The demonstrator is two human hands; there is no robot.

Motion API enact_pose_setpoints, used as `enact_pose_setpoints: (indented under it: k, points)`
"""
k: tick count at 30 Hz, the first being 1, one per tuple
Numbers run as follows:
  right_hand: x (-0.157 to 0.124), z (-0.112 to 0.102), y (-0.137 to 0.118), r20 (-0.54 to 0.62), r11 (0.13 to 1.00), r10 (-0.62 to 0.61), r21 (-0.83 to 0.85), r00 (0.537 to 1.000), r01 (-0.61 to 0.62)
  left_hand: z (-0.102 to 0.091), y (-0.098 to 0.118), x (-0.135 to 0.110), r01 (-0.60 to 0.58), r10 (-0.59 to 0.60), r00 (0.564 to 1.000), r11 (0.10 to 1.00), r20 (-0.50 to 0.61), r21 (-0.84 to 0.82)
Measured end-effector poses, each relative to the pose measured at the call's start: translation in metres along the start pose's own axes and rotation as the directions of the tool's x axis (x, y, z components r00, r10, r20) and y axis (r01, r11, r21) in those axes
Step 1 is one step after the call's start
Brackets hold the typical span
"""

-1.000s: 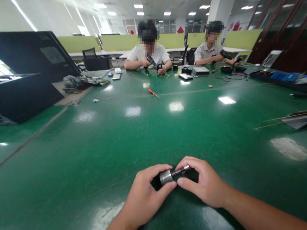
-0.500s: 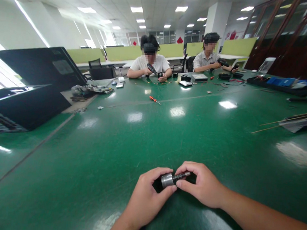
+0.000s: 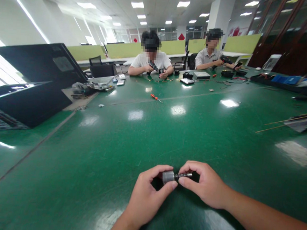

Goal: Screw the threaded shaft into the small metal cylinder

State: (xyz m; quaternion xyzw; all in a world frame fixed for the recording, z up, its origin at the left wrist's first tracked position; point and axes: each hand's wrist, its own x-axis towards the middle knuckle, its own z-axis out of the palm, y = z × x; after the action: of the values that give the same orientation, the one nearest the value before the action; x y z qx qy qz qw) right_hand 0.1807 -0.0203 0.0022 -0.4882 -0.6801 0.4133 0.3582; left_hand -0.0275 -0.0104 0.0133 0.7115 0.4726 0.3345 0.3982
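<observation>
Close to me, just above the green tabletop (image 3: 109, 140), a small grey metal cylinder with a thin ridged shaft (image 3: 168, 177) lies between my hands. My left hand (image 3: 149, 195) curls round the cylinder, its thumb on the near side and fingers on the far side. The thumb and forefinger of my right hand (image 3: 208, 183) pinch the dark shaft, whose bright tip sticks out to the right past the fingertips. Whether the shaft is one piece with the cylinder, I cannot tell. My left palm hides the cylinder's left end.
An orange screwdriver (image 3: 156, 98) lies mid-table. Two people sit across the table, each holding a power drill (image 3: 153, 66). Open black computer casing (image 3: 33, 103) stands at left beside loose circuit boards (image 3: 99, 86). Thin rods (image 3: 286, 125) and a black tray (image 3: 284, 85) lie at right.
The cylinder and shaft have turned slightly and sit nearer level. My right hand has shifted a little to the right, still pinching the shaft. The view has tilted slightly.
</observation>
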Motion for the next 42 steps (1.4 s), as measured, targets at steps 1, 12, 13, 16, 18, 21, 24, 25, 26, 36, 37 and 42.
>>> enact_pose_setpoints:
  k: [1,12,13,16,18,21,24,25,26,36,37,42]
  points:
    - [-0.0001,0.0001,-0.0003,-0.002,1.0,0.004,0.001,1.0,-0.004,-0.0003,0.0002,0.0001,0.0,0.0,1.0,1.0,0.002,-0.011]
    - [-0.001,0.0009,0.001,0.007,1.0,0.006,0.025,1.0,-0.006,-0.0011,-0.0061,0.0013,0.041,-0.041,0.999,0.995,0.001,-0.088]
    - [-0.001,0.001,0.0008,0.006,1.0,0.006,0.026,1.0,-0.007,-0.0014,-0.0067,0.0016,0.052,-0.053,0.999,0.993,-0.009,-0.102]
    - [-0.0008,0.001,-0.0004,0.007,0.999,0.001,0.034,1.0,-0.001,-0.002,-0.0063,0.0025,0.098,-0.106,0.994,0.98,-0.039,-0.172]
    - [-0.0007,0.001,-0.0012,0.011,0.999,0.0,0.039,1.0,0.0,-0.0023,-0.0047,0.0033,0.128,-0.145,0.988,0.965,-0.058,-0.228]
    - [-0.0005,0.0011,-0.0021,0.01,0.999,0.008,0.038,1.0,-0.008,-0.0023,-0.0021,0.0049,0.149,-0.177,0.981,0.949,-0.079,-0.277]
    - [-0.0006,0.0011,-0.0022,0.009,0.999,0.011,0.039,1.0,-0.011,-0.0019,-0.0008,0.0059,0.155,-0.185,0.979,0.945,-0.083,-0.288]
    - [-0.0007,0.0011,-0.0021,0.009,0.999,0.01,0.04,1.0,-0.01,-0.0019,-0.0007,0.0061,0.156,-0.187,0.979,0.944,-0.082,-0.291]
    - [-0.0008,0.0011,-0.0019,0.01,0.999,0.009,0.041,1.0,-0.009,-0.002,-0.0008,0.0062,0.155,-0.187,0.979,0.943,-0.082,-0.293]
    - [-0.0018,0.0018,-0.0007,0.011,0.999,0.003,0.04,1.0,-0.004,-0.0036,-0.0017,0.0062,0.156,-0.186,0.979,0.948,-0.088,-0.277]
    - [-0.0016,0.0018,-0.0005,0.01,0.999,0.003,0.04,1.0,-0.003,-0.0038,-0.0018,0.0062,0.155,-0.187,0.978,0.948,-0.091,-0.278]
    - [-0.0008,0.002,-0.0002,0.007,0.999,0.009,0.038,1.0,-0.009,-0.0035,-0.0035,0.0053,0.134,-0.175,0.976,0.95,-0.126,-0.282]
